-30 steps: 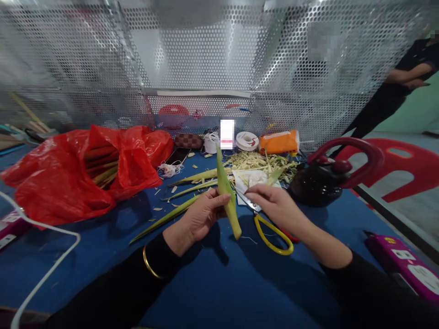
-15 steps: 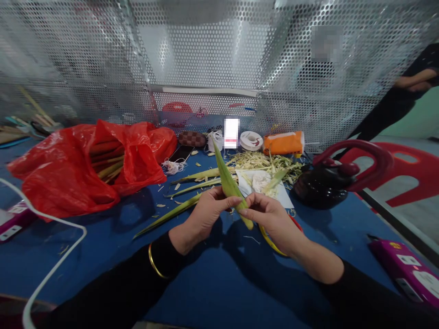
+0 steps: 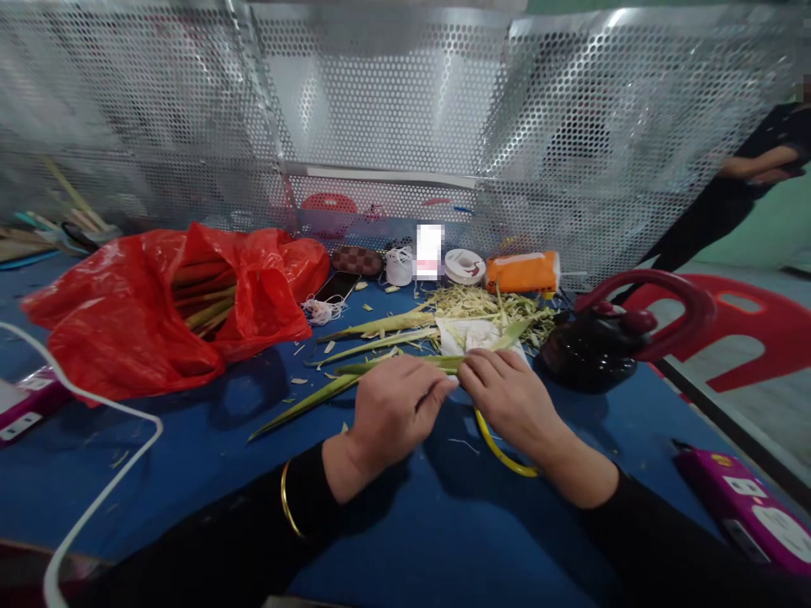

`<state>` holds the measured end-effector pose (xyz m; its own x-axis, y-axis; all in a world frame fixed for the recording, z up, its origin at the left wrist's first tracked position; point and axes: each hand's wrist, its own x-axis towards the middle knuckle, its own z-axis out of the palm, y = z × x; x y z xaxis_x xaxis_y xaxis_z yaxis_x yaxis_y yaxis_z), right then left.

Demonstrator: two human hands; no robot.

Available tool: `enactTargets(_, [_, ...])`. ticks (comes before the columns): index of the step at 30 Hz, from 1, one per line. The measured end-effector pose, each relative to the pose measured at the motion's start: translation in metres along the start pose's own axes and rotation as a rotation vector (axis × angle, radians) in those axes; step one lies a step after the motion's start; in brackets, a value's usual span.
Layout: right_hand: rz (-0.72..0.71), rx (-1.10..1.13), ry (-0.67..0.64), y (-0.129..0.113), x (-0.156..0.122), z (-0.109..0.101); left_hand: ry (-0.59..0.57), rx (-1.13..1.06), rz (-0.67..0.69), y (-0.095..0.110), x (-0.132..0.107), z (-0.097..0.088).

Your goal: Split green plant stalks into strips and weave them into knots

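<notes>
My left hand point(image 3: 399, 409) is closed, its thumb pressed against curled fingers, with a long green leafy shoot point(image 3: 443, 363) running behind its knuckles. Beside it my right hand point(image 3: 507, 401) bends its fingers down around the right end of that shoot. A small pale bit shows between the two hands; what it is I cannot tell. More pointed green shoots point(image 3: 304, 405) lie to the left on the blue table point(image 3: 393, 549). Just behind my right hand is a white paper point(image 3: 451, 334) with a crumpled tissue. A yellow curved handle point(image 3: 503, 456) shows below my right wrist, partly hidden.
A red plastic bag point(image 3: 133, 312) with shoots inside stands left. Shredded peelings point(image 3: 481, 302) lie behind the hands, a dark kettle point(image 3: 589, 350) to the right. Purple power strips point(image 3: 748, 507) and a white cable point(image 3: 107, 498) flank me. Perforated metal panels point(image 3: 380, 101) rise behind; a person stands right.
The shoot has swung from upright and slanted to lying nearly level, pointing left. My left hand has rolled over into a closed grip, and my right hand has turned palm down.
</notes>
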<state>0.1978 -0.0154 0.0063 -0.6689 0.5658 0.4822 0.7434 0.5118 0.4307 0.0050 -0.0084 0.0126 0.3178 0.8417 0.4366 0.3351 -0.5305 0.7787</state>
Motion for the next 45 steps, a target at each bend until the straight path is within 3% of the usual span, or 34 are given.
enactTargets(3, [-0.04,0.017,0.005,-0.007,-0.001,0.002,0.04,0.1,-0.056,-0.008,0.007,-0.004])
enactTargets(7, [-0.035,0.082,0.07,-0.009,-0.002,0.002,-0.181,0.161,-0.209,-0.021,0.015,-0.004])
enactTargets(11, [-0.084,0.083,0.163,-0.009,-0.003,0.0,-0.244,0.158,-0.264,-0.022,0.016,-0.003])
enactTargets(15, [-0.053,0.112,0.187,-0.009,-0.004,0.0,-0.226,0.148,-0.282,-0.02,0.016,-0.002])
enactTargets(20, [0.138,0.158,0.29,0.002,-0.001,-0.01,-0.152,0.112,-0.316,-0.021,0.019,-0.008])
enactTargets(22, [0.305,0.157,0.182,0.007,-0.004,-0.018,-0.082,0.204,-0.306,-0.02,0.02,-0.012])
enactTargets(25, [0.427,0.234,-0.314,0.01,-0.021,-0.025,0.021,0.253,-0.268,-0.017,0.02,-0.017])
enactTargets(27, [0.436,0.248,-0.513,0.008,-0.037,-0.022,0.074,0.23,-0.265,-0.018,0.02,-0.017])
enactTargets(31, [0.43,0.315,-0.569,0.004,-0.055,-0.011,0.045,0.236,-0.285,-0.025,0.02,-0.015])
enactTargets(36, [0.514,0.351,-0.615,0.004,-0.049,-0.007,-0.048,0.247,-0.33,-0.033,0.024,-0.015])
enactTargets(39, [0.633,0.555,-0.533,0.005,-0.048,-0.007,-0.037,0.256,-0.361,-0.032,0.027,-0.017])
enactTargets(45, [1.078,1.545,-0.369,0.003,-0.039,-0.012,0.067,0.228,-0.381,-0.037,0.03,-0.02])
